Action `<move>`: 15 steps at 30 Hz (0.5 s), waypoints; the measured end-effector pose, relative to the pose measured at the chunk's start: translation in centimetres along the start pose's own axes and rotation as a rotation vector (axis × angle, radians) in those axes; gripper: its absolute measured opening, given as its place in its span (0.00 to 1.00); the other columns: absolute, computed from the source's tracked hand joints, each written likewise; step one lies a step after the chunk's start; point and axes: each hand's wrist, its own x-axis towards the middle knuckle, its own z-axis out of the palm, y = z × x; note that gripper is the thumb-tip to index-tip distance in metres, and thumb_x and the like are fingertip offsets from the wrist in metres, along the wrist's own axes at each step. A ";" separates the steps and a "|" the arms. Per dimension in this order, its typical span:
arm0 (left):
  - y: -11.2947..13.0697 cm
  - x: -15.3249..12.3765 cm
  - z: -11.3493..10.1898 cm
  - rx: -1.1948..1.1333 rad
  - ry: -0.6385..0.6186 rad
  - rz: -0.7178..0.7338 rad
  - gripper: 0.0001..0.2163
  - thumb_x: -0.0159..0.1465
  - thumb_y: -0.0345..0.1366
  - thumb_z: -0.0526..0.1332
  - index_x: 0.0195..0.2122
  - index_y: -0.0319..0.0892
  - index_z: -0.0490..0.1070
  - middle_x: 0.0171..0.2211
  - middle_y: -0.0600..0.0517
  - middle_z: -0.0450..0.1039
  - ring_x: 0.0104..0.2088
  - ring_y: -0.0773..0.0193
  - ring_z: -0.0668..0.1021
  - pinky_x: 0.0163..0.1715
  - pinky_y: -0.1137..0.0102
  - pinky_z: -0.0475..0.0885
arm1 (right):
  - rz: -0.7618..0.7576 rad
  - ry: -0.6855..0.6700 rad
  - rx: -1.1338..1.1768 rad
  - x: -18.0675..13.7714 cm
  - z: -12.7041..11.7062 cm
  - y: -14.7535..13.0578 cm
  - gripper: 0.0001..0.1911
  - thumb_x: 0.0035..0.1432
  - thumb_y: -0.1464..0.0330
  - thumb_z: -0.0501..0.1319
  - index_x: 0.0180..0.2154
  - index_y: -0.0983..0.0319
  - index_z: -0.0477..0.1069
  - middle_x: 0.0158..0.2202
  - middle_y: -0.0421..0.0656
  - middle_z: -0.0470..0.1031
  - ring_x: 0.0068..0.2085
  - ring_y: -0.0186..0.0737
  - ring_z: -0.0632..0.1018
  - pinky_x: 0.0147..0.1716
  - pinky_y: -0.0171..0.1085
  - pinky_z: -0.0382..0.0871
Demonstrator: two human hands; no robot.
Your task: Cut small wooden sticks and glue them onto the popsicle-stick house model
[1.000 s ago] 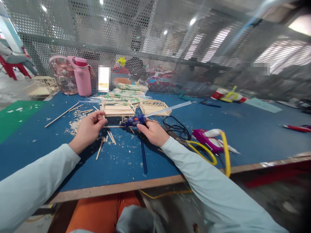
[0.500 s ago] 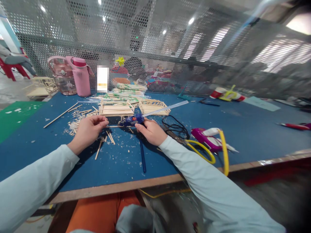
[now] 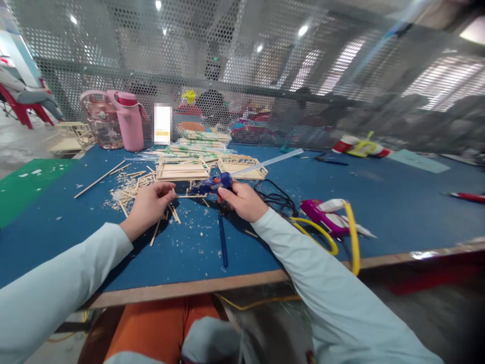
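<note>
The glue gun [image 3: 212,185] is just above the middle of the table [image 3: 159,268], in my right hand [image 3: 244,201], with its nozzle turned left toward the other hand. My right-hand grip is clamped round its handle, thumb along the near side, an angle that I judge keeps the red trigger within finger reach. A clear glue stick [image 3: 273,161] juts from the back, slanting up and away to the right, so it stays off the wrist. On the other side, my left hand [image 3: 149,205] has thumb and fingertips together, apparently pinched on the end of a thin stick [image 3: 191,196]; I take it that holding only the tip leaves the rest exposed near the nozzle. Whether nozzle and wood touch, I cannot tell. Just beyond lie a slatted wooden frame [image 3: 182,171] and a second frame [image 3: 246,171], side by side, presumably within easy reach. Wood scraps [image 3: 127,194] gather past the left wrist, while the yellow handles [image 3: 353,240] and a purple tool [image 3: 322,217] sit right of the working arm, probably to keep the middle free.
</note>
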 end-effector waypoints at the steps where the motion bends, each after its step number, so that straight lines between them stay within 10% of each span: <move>1: 0.0 0.1 0.2 0.014 0.001 -0.004 0.14 0.53 0.38 0.58 0.38 0.37 0.73 0.30 0.49 0.77 0.28 0.63 0.75 0.29 0.71 0.67 | 0.000 0.003 0.019 0.0 0.0 0.1 0.19 0.57 0.60 0.49 0.23 0.65 0.68 0.22 0.43 0.71 0.27 0.36 0.71 0.30 0.34 0.62; 15: 0.1 2.1 1.7 0.284 0.019 0.046 0.11 0.56 0.38 0.56 0.32 0.42 0.77 0.31 0.50 0.78 0.31 0.61 0.76 0.32 0.71 0.66 | 0.063 0.021 0.230 -0.1 -0.8 0.2 0.19 0.56 0.57 0.52 0.24 0.65 0.68 0.14 0.36 0.61 0.18 0.31 0.64 0.21 0.32 0.58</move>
